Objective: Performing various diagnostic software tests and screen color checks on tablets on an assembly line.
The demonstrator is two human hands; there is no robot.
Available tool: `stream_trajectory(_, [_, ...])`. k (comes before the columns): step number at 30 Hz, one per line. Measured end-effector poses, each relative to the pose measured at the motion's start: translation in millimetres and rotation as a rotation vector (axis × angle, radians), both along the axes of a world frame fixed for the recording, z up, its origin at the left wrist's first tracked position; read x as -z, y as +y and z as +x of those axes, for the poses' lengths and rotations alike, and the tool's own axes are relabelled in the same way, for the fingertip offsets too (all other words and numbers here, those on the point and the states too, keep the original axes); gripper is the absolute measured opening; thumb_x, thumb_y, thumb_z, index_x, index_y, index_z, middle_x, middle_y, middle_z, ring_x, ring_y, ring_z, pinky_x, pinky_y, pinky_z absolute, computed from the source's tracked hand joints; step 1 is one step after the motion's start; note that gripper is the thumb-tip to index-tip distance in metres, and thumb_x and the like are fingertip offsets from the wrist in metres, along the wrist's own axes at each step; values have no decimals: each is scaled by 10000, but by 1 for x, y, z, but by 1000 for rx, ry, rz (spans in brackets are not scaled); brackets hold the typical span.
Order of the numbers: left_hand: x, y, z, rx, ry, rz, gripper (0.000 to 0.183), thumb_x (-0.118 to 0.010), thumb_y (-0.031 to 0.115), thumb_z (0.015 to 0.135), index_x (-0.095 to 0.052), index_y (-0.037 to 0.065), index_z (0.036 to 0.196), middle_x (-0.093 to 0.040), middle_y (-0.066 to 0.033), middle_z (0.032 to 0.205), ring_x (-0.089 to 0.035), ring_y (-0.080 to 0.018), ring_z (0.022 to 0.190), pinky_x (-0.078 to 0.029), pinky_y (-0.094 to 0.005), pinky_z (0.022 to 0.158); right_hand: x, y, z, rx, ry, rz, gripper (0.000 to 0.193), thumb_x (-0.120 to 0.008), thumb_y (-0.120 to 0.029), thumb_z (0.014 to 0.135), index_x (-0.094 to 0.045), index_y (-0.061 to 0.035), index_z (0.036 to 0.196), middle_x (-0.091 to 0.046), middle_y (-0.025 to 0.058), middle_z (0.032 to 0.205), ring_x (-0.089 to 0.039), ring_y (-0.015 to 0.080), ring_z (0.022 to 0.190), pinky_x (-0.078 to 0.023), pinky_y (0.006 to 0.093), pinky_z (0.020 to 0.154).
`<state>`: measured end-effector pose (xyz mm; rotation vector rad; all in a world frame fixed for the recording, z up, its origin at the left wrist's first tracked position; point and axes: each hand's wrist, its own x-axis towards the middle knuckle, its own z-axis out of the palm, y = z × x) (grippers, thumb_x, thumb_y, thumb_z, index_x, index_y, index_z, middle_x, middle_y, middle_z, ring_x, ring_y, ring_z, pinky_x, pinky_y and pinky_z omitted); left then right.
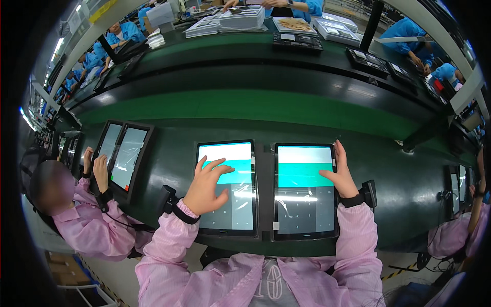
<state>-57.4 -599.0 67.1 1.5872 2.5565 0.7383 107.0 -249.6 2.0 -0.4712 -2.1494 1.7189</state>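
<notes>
Two lit tablets lie side by side on the dark green workbench in front of me, the left tablet (pixel 240 204) and the right tablet (pixel 302 204). Each screen has a white band on top, a teal band below it and a grey keypad underneath. Over the left tablet my left hand (pixel 207 187) is spread, its fingers above the teal band; whether a fingertip touches the glass I cannot tell. My right hand (pixel 343 176) stands at the right tablet's right edge, fingers stretched upward and thumb reaching over the teal band. Neither hand holds anything.
At left, a co-worker in pink sits by a black tray (pixel 146 138) with two lit tablets. Another tablet (pixel 455 189) is at the far right beside a person's arm. Beyond the green strip, stacked white trays (pixel 243 20) and black trays (pixel 296 43) stand along the far bench.
</notes>
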Motion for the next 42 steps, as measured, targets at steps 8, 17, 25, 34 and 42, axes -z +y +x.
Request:
stream_trajectory(8, [-2,19,6,68,29,-47,550,-560,102,676,-483,46,1217,-635,-59,1168,-406,-307,1297,-121,-595,1126,-2,8,6,-39,76,-229,1036,-715,-15,683,-93,-102,1507,-170,223,1526,-175,321,1429,-193,398,1138])
stream_trajectory(17, [-2,16,5,10,-61,21,570,-507,46,665,-485,48,1235,-623,-64,1193,-399,-338,1302,-87,-627,1124,-1,6,5,-40,87,-227,1008,-571,78,682,-33,-121,1511,-175,227,1523,-187,316,1427,-186,389,1139])
stream_trajectory(25, [-1,-5,9,-39,-22,166,570,-471,-20,661,-472,28,1229,-679,-53,1069,-456,-331,1239,-111,-621,1121,-26,-12,17,-25,111,-258,952,-626,-60,727,-89,-140,1509,-132,201,1552,-109,343,1445,-119,466,1145])
stream_trajectory(34, [19,-69,31,-241,-36,208,457,-483,-18,675,-583,45,1117,-622,-80,1137,-484,-304,1205,-144,-588,1116,-71,-110,61,-156,-348,993,750,-744,-527,669,-553,-129,1276,-296,148,1496,-130,493,1389,-50,754,1006])
stream_trajectory(42, [22,-71,32,-237,22,130,546,-456,-36,678,-495,55,1215,-657,-7,1145,-447,-297,1235,-64,-639,1102,-64,-125,51,-175,-356,991,759,-737,-552,668,-565,-133,1277,-289,142,1501,-144,468,1396,-50,745,1014])
